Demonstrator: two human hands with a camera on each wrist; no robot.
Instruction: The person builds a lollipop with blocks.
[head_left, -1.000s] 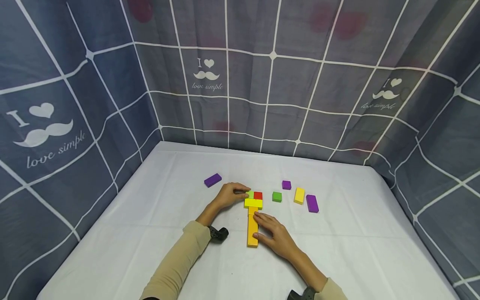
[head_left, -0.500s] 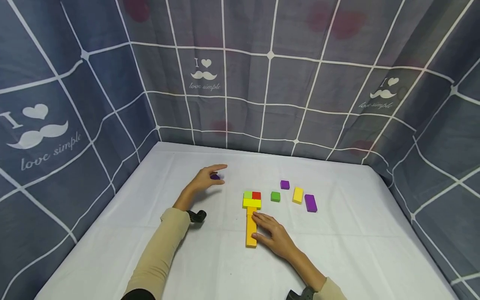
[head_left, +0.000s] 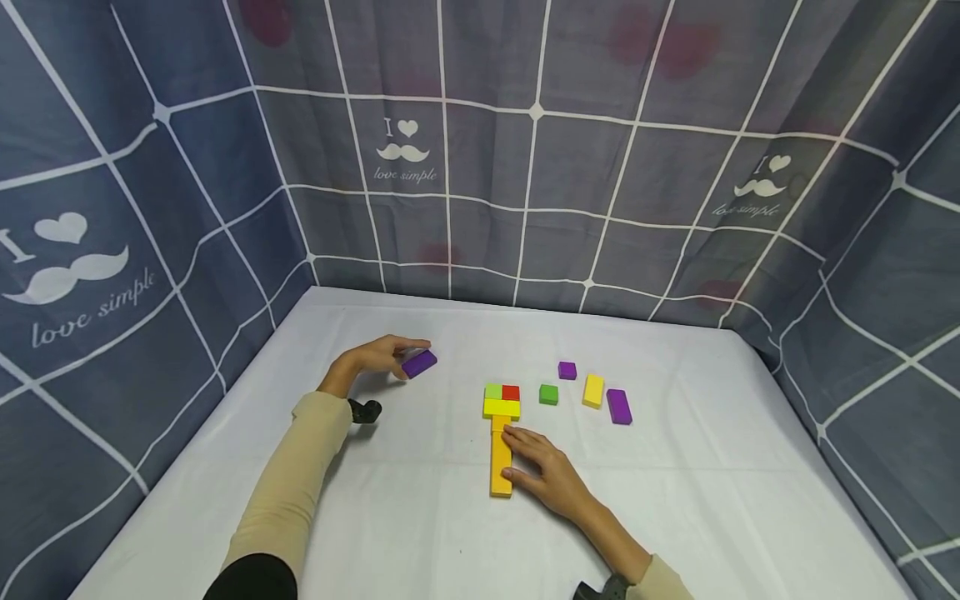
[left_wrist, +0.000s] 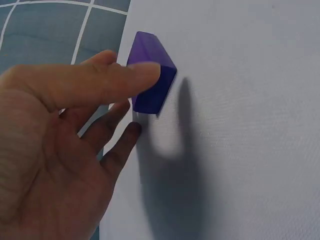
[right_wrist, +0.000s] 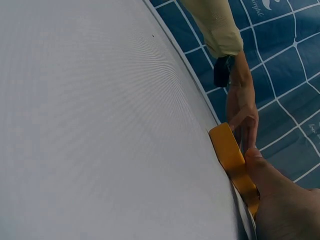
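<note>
At the left of the white table my left hand (head_left: pixel 375 354) pinches a purple rectangular block (head_left: pixel 420 364). The left wrist view shows the thumb lying across this purple block (left_wrist: pixel 152 97), which is tilted. Fingertips and thumb of my right hand (head_left: pixel 551 475) rest along the right side of a long orange block (head_left: pixel 500 467). In line beyond it come a short orange block (head_left: pixel 501 423), then a yellow crosswise block (head_left: pixel 501 408). Behind that, a light green block (head_left: pixel 492 391) and a red block (head_left: pixel 511 392) sit side by side.
Right of the arrangement lie a green block (head_left: pixel 549 395), a small purple block (head_left: pixel 567 371), a yellow block (head_left: pixel 593 391) and a larger purple block (head_left: pixel 619 407). A grey-blue checked curtain (head_left: pixel 487 225) hangs around the back and sides of the table (head_left: pixel 420 517).
My left hand has left the light green block, moved left and back, and taken hold of the purple block there. The right hand stays at the orange block.
</note>
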